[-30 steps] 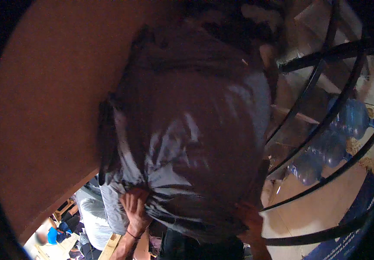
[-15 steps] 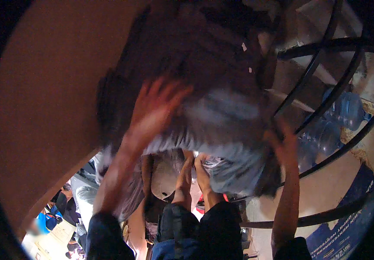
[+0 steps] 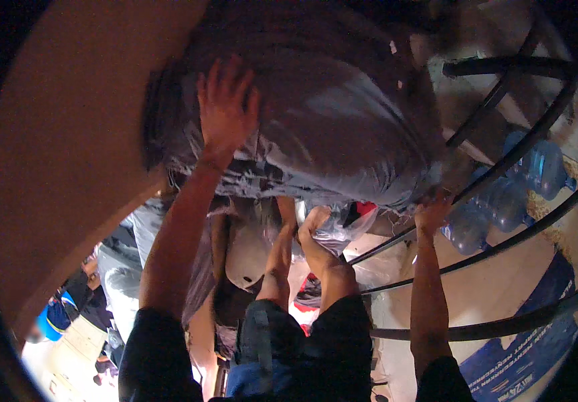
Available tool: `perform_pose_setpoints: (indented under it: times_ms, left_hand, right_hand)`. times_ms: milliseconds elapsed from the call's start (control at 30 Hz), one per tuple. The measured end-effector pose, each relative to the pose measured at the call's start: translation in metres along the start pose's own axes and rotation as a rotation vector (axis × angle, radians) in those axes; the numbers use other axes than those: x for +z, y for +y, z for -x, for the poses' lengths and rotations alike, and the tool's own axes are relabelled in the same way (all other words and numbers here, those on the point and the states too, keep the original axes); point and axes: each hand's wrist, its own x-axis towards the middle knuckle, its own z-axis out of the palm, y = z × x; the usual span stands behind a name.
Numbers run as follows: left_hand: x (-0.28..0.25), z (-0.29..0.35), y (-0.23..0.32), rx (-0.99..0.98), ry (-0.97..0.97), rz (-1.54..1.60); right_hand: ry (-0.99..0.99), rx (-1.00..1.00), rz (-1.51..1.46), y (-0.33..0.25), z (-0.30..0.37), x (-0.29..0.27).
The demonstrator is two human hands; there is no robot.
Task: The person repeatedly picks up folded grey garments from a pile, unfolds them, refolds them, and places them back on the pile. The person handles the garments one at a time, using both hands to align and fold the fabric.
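A large, bulky pile of dark grey cloth (image 3: 342,120) with a frayed near edge fills the upper middle. Spread fingers of my left hand (image 3: 227,110) lie flat on its left part. At the pile's lower right corner, beside a dark metal bar, my right hand (image 3: 433,213) has its fingers curled around the cloth edge; its fingertips are partly hidden. Beneath the near edge, my bare legs (image 3: 275,261) show.
Curved dark metal railings (image 3: 523,244) run along the right. Behind them lie several clear blue water jugs (image 3: 496,201) and a blue printed sheet (image 3: 537,335). A brown wall (image 3: 81,154) rises at left. Clear plastic (image 3: 369,261) lies near my feet.
My left hand has moved up and left and now rests on the cloth. My right hand has closed at the cloth's corner. The pile's near edge has shifted upward, away from me.
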Motion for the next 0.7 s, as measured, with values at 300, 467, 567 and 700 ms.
perform_pose_setpoints:
  times_ms: [300,467,567,700]
  left_hand:
    - [-0.065,0.085,0.107,-0.831,0.147,0.452]
    - [-0.013,0.113,0.073,-0.943,0.164,0.796]
    - [-0.011,0.09,0.068,-1.249,0.111,0.913]
    - [-0.053,0.063,0.11,-1.494,0.117,0.768]
  right_hand:
    - [-0.257,0.802,-1.534,-0.018,0.052,0.032]
    - [-0.365,0.783,-1.835,-0.043,0.006,0.018]
    - [-0.389,0.71,-1.873,-0.042,0.026,-0.021]
    - [-0.072,-0.103,-1.049,-0.008,0.119,-0.084]
